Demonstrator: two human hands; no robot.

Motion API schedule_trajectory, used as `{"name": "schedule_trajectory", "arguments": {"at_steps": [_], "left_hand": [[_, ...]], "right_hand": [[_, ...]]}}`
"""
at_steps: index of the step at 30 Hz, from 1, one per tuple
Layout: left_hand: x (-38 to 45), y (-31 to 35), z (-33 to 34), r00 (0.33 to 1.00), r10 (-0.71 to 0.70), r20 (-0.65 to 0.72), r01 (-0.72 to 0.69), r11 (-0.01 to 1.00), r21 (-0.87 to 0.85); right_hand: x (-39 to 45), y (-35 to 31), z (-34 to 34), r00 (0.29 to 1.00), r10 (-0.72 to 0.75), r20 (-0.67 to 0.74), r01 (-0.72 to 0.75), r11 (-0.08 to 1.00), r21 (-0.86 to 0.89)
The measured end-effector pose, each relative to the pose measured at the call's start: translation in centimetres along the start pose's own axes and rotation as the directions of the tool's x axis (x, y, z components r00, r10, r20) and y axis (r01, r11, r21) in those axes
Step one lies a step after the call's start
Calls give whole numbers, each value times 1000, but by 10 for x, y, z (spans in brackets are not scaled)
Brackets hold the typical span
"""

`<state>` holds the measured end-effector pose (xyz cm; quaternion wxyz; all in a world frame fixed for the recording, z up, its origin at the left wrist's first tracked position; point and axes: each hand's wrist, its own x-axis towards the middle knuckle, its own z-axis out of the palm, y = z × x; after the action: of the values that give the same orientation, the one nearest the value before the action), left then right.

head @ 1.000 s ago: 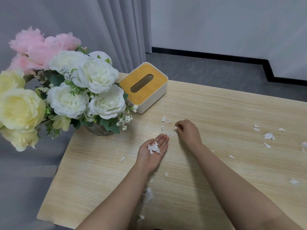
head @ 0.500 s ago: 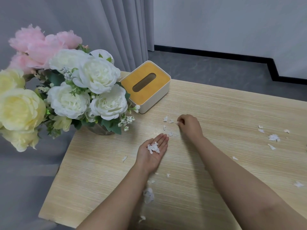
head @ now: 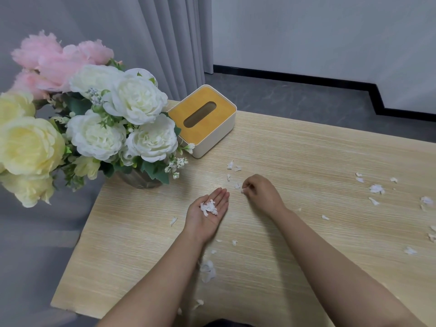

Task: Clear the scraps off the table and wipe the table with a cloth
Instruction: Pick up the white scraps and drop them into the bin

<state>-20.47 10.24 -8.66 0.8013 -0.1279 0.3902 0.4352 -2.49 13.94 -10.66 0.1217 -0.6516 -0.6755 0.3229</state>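
My left hand (head: 207, 214) lies palm up on the light wooden table (head: 295, 147) and cups a small heap of white paper scraps (head: 209, 207). Just to its right, my right hand (head: 262, 193) pinches one small white scrap (head: 242, 191) between thumb and fingertips. More scraps lie in front of my hands (head: 230, 164), under my left forearm (head: 208, 270) and in a scattered group at the right (head: 376, 188). No cloth is in view.
A bouquet of white, yellow and pink flowers (head: 122, 128) in a vase (head: 139, 179) fills the table's left corner. Behind it stands a tissue box with a yellow top (head: 203, 119). Grey curtains (head: 165, 41) and a grey floor lie beyond the table.
My right hand reached forward to the scraps by the tissue box, then drew back toward my left palm with one scrap pinched. My left hand stayed in place.
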Motion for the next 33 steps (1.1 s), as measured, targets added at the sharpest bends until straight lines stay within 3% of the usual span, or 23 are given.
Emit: {"name": "schedule_trajectory", "arguments": {"at_steps": [7,14,18,21,28,33], "left_hand": [[-8,0,-3,1000,10,4,-10,1000,-1],[-19,-5,-1,1000,-8,-1,8,1000,-10],[-26,-11,7,1000,-22,12,22,1000,-9],[-33,-17,14,997,-27,66,34,993,-114],[-50,-28,15,997,-52,57,61,984,-166],[-58,-29,14,999,-38,32,44,978,-206]], "right_hand": [[-6,-4,8,1000,15,-17,-17,993,-117],[-31,-19,-2,977,156,-143,-136,981,141],[-58,-55,-14,981,71,-179,-16,956,292],[-75,-77,-12,985,4,-172,51,948,315],[-93,-82,-5,978,-148,-145,161,984,81],[-99,-79,-6,966,-202,-163,217,973,80]]}}
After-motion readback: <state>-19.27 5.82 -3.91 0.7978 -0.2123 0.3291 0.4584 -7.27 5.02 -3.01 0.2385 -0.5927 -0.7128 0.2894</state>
